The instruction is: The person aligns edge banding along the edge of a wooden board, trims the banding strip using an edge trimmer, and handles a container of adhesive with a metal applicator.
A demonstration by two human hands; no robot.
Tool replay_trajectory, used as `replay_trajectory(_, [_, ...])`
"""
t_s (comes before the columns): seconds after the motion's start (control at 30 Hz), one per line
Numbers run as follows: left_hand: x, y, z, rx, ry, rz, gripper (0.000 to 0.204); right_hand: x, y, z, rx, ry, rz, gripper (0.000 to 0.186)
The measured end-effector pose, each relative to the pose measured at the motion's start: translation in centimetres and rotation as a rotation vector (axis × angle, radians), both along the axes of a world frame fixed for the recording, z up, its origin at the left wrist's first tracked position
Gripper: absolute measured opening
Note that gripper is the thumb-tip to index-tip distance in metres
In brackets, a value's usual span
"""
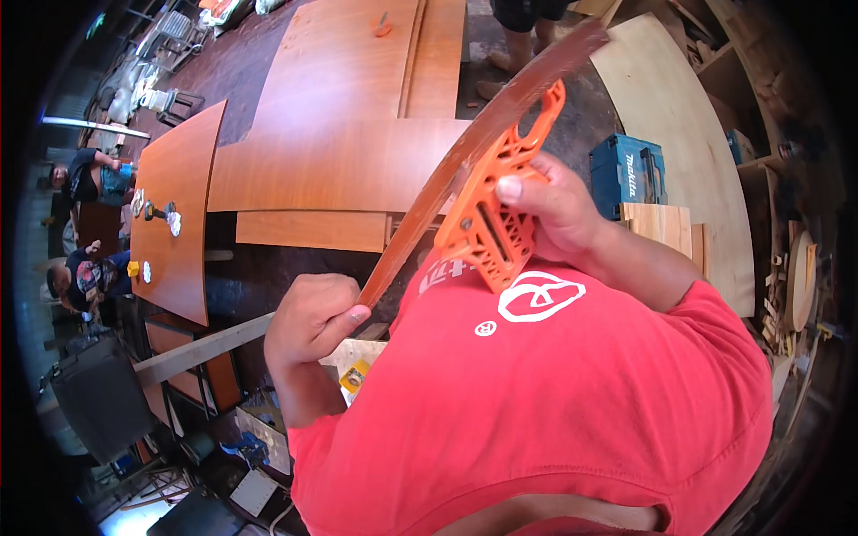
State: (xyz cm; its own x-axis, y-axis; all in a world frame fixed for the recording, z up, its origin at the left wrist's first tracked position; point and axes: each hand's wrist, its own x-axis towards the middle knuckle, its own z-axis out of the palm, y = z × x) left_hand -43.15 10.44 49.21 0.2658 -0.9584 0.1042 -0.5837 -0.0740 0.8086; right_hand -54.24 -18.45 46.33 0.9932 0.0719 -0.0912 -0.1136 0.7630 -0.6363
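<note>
A long reddish-brown strip (451,165), flat and thin like wood or edge trim, slants from lower left to upper right in front of me. My left hand (313,314) is closed around its lower end, thumb pressed along it. An orange plastic hand tool (487,234) with a looped handle and a ribbed, cut-out body lies close against the strip's right side. My right hand (565,207) grips this tool, its thumb on top and most other fingers hidden behind. Whether tool and strip touch, I cannot tell.
Large brown panels (331,165) lie ahead, with a small orange item (382,25) on top. Another panel (179,205) at left carries a drill (161,213). Two people are beyond it; someone's legs (521,36) show ahead. A blue tool case (626,174) stands right, beside a pale board (693,134).
</note>
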Motion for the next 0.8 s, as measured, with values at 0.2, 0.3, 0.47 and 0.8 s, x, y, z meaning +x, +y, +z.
replay_trajectory(0.2, [-0.4, 1.6, -0.9, 0.025, 0.051, 0.029, 0.027, -0.5, -0.2, -0.3, 0.02, -0.029, -0.049, 0.043])
replay_trajectory(0.3, [-0.2, 2.3, -1.0, 0.044, 0.05, 0.066, 0.026, -0.5, -0.7, -0.1, 0.016, -0.02, -0.065, 0.041])
replay_trajectory(0.47, [-0.2, 3.9, -1.6, 0.058, 0.069, 0.119, 0.026, -0.5, -1.9, -0.4, 0.018, -0.055, -0.134, 0.037])
replay_trajectory(0.8, [-0.4, 5.1, -2.0, 0.067, 0.12, 0.236, 0.029, -0.8, -3.7, -0.2, 0.008, -0.034, -0.242, 0.034])
